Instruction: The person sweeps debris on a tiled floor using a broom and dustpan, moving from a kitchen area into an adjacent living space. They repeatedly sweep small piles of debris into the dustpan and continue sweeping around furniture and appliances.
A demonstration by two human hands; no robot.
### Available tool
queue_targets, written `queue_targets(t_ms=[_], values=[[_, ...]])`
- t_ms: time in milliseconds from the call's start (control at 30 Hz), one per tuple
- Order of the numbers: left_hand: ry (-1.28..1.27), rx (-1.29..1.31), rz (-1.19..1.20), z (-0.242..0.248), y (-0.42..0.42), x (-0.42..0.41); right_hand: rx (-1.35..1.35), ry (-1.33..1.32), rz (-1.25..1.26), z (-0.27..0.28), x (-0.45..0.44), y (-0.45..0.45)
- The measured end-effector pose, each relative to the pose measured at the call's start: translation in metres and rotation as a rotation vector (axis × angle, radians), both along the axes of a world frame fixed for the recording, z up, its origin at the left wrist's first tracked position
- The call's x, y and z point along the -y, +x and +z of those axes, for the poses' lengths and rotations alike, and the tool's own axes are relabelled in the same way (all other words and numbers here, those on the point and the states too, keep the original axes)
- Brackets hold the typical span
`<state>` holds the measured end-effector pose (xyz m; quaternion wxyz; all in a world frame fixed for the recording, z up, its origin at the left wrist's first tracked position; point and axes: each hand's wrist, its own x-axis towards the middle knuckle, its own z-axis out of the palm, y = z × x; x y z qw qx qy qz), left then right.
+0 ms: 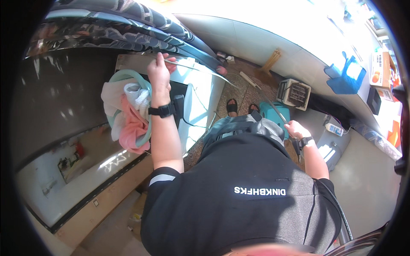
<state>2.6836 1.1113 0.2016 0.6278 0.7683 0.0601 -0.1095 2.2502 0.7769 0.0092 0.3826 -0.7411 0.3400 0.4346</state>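
Observation:
My left hand [160,69], at the upper left, pinches one end of a thin pale cord or strip [205,71] that trails over a white surface towards the floor. Below and beside that wrist is a pale green-rimmed basket [110,120] with pink cloth [132,123] and white cloth [137,92] bunched over its rim. My right hand [297,129], right of my waist, grips a long metal pole [272,104]. Its pale far end points at the floor beyond my sandalled feet; its near end is dark and partly behind the hand. Both wrists wear black straps.
A turquoise container [272,112] stands by my feet, with a white slatted box [294,95] beyond. A wooden stand [272,62] leans near the wall. Patterned fabric [134,30] hangs upper left. A blue bag [347,76] and a carton [380,68] are at right; a white bottle [334,129] is lower.

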Motion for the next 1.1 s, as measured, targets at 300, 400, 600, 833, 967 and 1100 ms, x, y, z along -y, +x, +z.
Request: queue_targets(t_ms=[300,400,600,833,967,1100], values=[[0.314,0.001,0.179,-0.006,0.148,-0.003,0.069,0.008,-0.078,-0.025,-0.003,-0.006],[0.370,0.014,0.170,-0.001,0.178,-0.012,0.032,0.013,-0.030,-0.017,-0.006,-0.007],[0.442,0.008,0.092,0.014,0.217,-0.031,0.008,-0.058,-0.074,0.009,-0.022,-0.005],[0.362,-0.153,-0.132,0.048,0.205,-0.054,-0.079,-0.080,-0.038,0.013,-0.031,-0.006],[0.319,-0.263,-0.258,0.079,0.180,-0.059,0.011,-0.052,-0.088,-0.021,-0.029,-0.015],[0.352,-0.316,-0.333,0.101,0.167,-0.061,-0.031,-0.046,-0.033,-0.049,-0.019,-0.010]])
